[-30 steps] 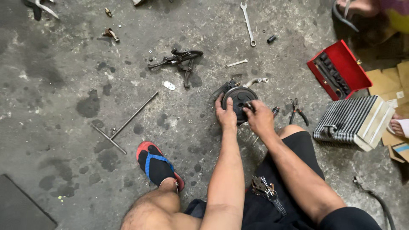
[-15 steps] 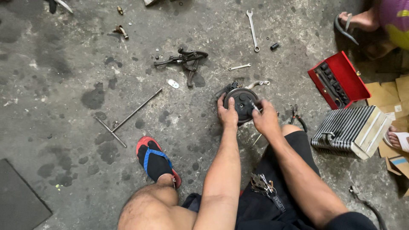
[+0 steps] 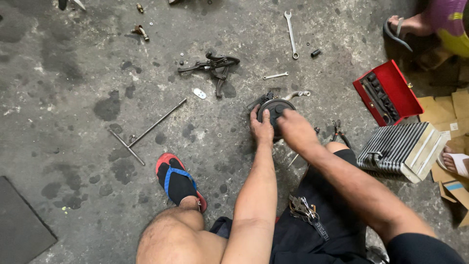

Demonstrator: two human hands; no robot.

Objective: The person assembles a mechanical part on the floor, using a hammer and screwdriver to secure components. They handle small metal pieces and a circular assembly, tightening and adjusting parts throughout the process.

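Note:
A round dark metal compressor unit point(image 3: 276, 108) with a silver pipe fitting sits on the stained concrete floor in front of me. My left hand point(image 3: 262, 128) grips its left rim, fingers curled over the edge. My right hand point(image 3: 296, 130) rests on its right side and covers part of the face; whether it holds a small tool is hidden. A bunch of keys point(image 3: 303, 209) hangs at my black shorts.
A T-handle wrench point(image 3: 146, 131) lies left, a black puller point(image 3: 215, 66) and two spanners point(image 3: 291, 33) farther off. A red socket case point(image 3: 387, 93) and a finned evaporator core point(image 3: 401, 150) stand at right, pliers point(image 3: 338, 132) beside my knee. Another person's sandalled feet point(image 3: 403, 27) are at the right edge.
Both hands have stayed on the compressor; my right hand has shifted over its right face and the fingers have turned slightly. The view has drifted a little.

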